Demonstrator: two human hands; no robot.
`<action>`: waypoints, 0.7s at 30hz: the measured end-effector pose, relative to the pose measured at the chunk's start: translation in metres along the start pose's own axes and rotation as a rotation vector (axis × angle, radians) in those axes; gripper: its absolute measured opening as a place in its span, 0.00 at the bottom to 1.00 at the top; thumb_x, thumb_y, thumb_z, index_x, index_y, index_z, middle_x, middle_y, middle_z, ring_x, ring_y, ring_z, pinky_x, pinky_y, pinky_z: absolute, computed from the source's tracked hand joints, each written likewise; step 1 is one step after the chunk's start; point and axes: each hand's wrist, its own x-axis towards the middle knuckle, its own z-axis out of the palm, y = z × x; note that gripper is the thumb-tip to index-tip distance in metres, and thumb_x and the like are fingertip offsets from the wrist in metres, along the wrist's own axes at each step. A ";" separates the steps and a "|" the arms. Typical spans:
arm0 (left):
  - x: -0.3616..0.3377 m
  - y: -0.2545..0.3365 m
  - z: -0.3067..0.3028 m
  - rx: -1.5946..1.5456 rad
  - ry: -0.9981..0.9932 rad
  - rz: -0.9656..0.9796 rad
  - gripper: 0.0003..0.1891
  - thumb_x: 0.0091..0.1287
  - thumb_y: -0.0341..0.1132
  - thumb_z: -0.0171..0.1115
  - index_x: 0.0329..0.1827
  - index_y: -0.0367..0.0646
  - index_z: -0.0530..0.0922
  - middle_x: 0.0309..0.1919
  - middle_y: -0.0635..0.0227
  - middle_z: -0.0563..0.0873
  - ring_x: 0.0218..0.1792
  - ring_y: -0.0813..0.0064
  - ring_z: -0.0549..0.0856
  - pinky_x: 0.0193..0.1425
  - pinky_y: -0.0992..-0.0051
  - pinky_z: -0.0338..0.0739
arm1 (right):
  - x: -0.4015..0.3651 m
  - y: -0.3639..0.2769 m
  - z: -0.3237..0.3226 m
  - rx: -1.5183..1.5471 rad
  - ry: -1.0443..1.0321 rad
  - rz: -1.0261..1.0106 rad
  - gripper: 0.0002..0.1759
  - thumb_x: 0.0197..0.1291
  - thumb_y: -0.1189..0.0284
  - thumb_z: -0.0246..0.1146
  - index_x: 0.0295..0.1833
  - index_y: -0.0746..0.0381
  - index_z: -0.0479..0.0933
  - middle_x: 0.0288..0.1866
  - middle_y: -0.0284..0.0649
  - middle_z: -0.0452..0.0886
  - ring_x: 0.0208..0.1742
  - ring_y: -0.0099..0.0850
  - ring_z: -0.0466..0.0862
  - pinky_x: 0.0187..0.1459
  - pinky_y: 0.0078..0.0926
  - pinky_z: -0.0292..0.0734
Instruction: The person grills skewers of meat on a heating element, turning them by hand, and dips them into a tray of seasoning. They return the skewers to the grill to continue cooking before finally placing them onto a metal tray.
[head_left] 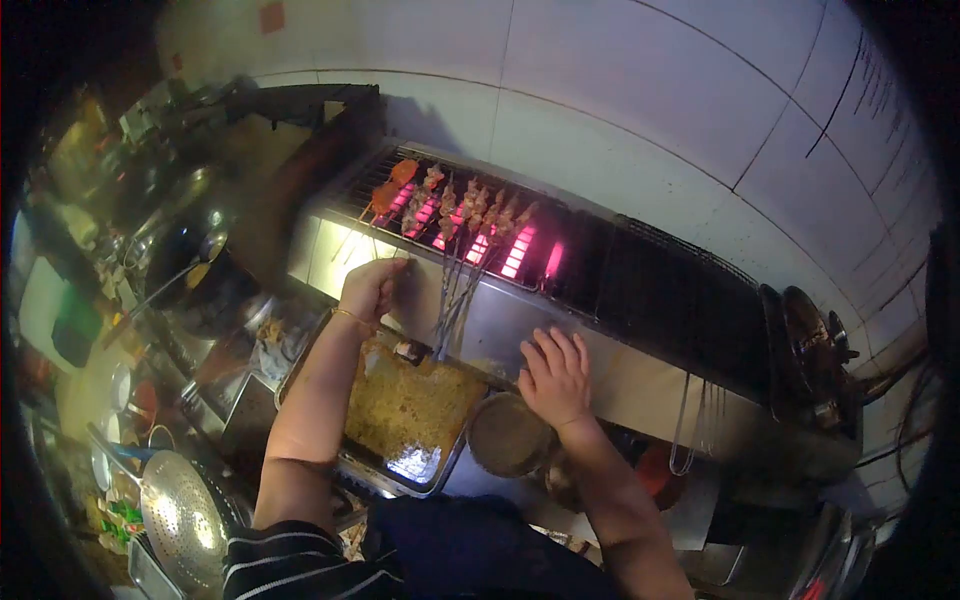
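Several meat skewers (480, 212) lie side by side on the glowing grill (515, 250), their metal handles hanging over its steel front. Two flat orange-red pieces (393, 186) on sticks are at the grill's left end. My left hand (372, 290) is closed at the grill's front edge, just below those sticks; what its fingers hold, if anything, I cannot make out. To the right of the skewer handles, my right hand (556, 376) is spread with nothing in it, over the steel front. A tray of yellowish liquid (412, 410) sits below the handles.
Right of the tray is a round pot (508, 434). Metal tongs (683, 425) hang from the grill's front at right. At left are a dark wok (200, 290) with a ladle and a perforated strainer (183, 515). Pans (805, 320) stand at the far right by the tiled wall.
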 end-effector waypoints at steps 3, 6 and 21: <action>-0.004 0.009 -0.004 0.169 0.084 0.066 0.12 0.68 0.41 0.56 0.33 0.43 0.81 0.16 0.74 0.76 0.13 0.80 0.70 0.17 0.78 0.59 | -0.001 0.001 0.001 0.005 -0.002 -0.001 0.18 0.49 0.67 0.63 0.49 0.52 0.80 0.59 0.35 0.75 0.65 0.36 0.70 0.68 0.48 0.61; -0.003 0.007 -0.020 0.706 0.358 0.572 0.15 0.67 0.44 0.57 0.29 0.43 0.80 0.20 0.67 0.82 0.20 0.67 0.79 0.25 0.70 0.69 | -0.002 0.002 0.003 0.009 -0.001 -0.010 0.20 0.48 0.67 0.64 0.50 0.54 0.79 0.60 0.37 0.75 0.65 0.39 0.70 0.68 0.50 0.60; 0.029 0.038 -0.037 1.522 0.444 0.563 0.18 0.68 0.41 0.56 0.58 0.49 0.75 0.35 0.57 0.85 0.39 0.53 0.85 0.41 0.57 0.78 | -0.002 0.002 0.004 0.005 -0.002 -0.014 0.20 0.48 0.68 0.64 0.50 0.54 0.79 0.59 0.38 0.75 0.64 0.39 0.71 0.68 0.50 0.60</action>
